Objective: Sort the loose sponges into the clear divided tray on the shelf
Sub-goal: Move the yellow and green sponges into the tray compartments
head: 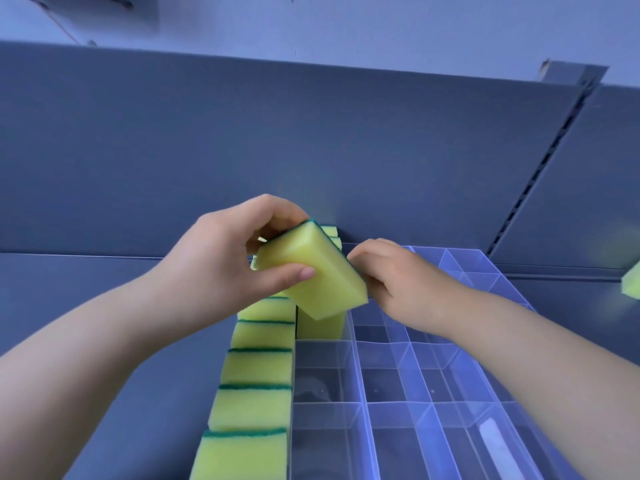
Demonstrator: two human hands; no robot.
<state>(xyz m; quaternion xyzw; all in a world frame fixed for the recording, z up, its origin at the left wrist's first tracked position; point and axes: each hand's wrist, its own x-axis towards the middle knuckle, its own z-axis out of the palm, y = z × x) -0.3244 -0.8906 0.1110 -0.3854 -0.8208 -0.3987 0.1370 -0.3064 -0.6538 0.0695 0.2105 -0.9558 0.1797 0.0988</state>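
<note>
shelf (104, 306) of grey-blue metal, matching back panel (277, 133), carries the clear divided tray (433, 407), its left column packed with sponges (256, 372). the held sponge (329, 282) tilts above the second column, long axis from upper left down to lower right, green pad facing away. left grip (221, 258) clasps it, thumb on yellow face; right grip (391, 271), fingers curled, meets its right edge, hold unclear.

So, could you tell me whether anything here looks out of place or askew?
Little stands out. The row of sponges in the left column of the clear tray stands even. The held sponge sits tilted in the left hand, not yet seated. One loose sponge shows outside the tray, at the view's far right edge.
</note>
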